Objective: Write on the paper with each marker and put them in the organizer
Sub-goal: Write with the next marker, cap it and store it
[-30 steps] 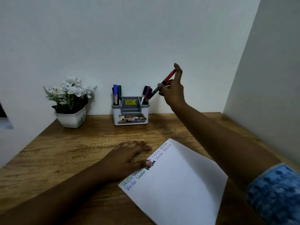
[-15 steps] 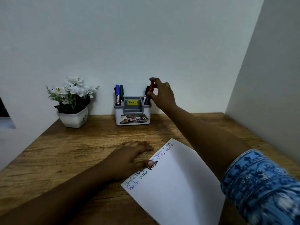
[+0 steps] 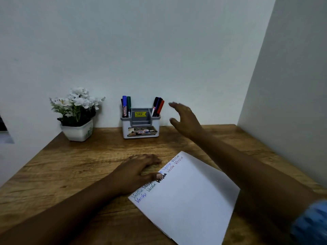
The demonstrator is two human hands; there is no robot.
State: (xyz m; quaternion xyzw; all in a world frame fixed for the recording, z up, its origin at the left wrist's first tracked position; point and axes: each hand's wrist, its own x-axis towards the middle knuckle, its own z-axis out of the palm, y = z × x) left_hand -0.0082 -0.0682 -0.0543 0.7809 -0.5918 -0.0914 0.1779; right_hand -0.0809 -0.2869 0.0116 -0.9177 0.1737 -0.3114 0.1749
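Just right of centre in the frame, the right hand [image 3: 185,119] hovers beside the organizer [image 3: 140,128]. It is near the organizer but not touching it. Its grip is released: the fingers are spread and nothing is held. The left hand [image 3: 136,172], at lower centre, is laid flat on the counter [image 3: 70,165], its grip likewise released, with the thumb pressed on the upper edge of the paper [image 3: 191,200].

The red marker [image 3: 160,107] is seen in the organizer's right compartment, leaning outward to the right among darker markers. A blue marker [image 3: 124,105] and a green marker [image 3: 129,105] stand upright in the left compartment. Lines of writing in several colours run along the paper's upper left edge, and no marker is seen lying on the counter.

The placing step is therefore judged to be finished or nearly so. To close it well, the right hand should be drawn down and to the right, away from the leaning red marker, so that its cap is not brushed and the light organizer is not nudged. The paper is best kept pinned under the left thumb until the arm has passed over it. A check that every colour is written on the paper would be sensible.
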